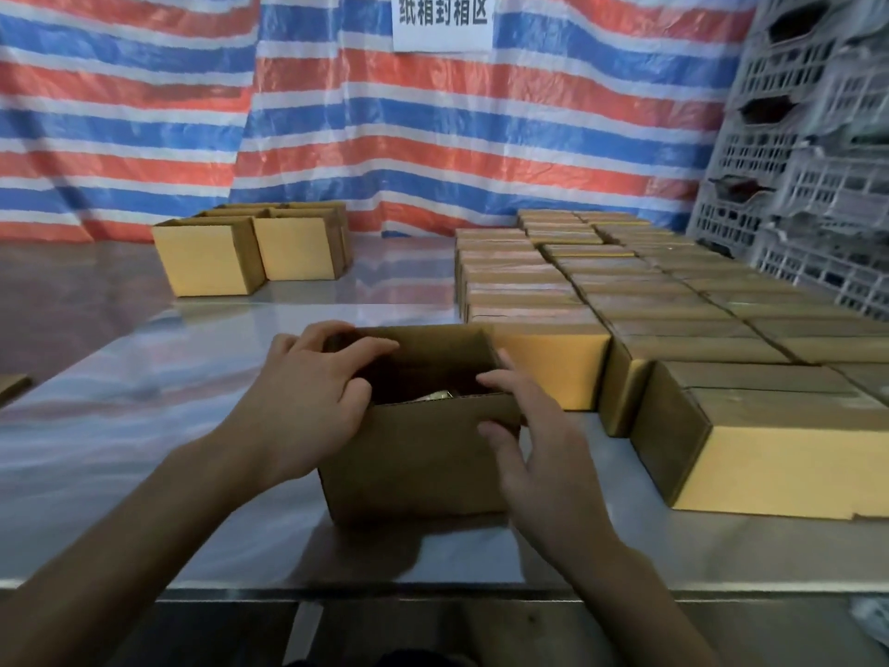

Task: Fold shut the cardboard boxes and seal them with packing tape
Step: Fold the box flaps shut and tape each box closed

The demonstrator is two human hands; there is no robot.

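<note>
A shiny metal table [158,358] is loaded with cardboard. An open box [418,464] is set near its front edge. Just beside this box on the right, and stretching away behind it, closed boxes [673,300] are packed in tight rows. Well behind it to the left, open-topped boxes [207,257] are clustered. Far to its left, a cardboard scrap [12,385] is seen at the frame's edge.

striped tarp [433,137] behind steel table [144,402]

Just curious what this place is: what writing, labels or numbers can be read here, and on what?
"纸箱封箱区": on the white paper sign hung on the striped tarpaulin; its top is cut off by the frame.
No text can be read on the cardboard boxes or the plastic crates.
</note>
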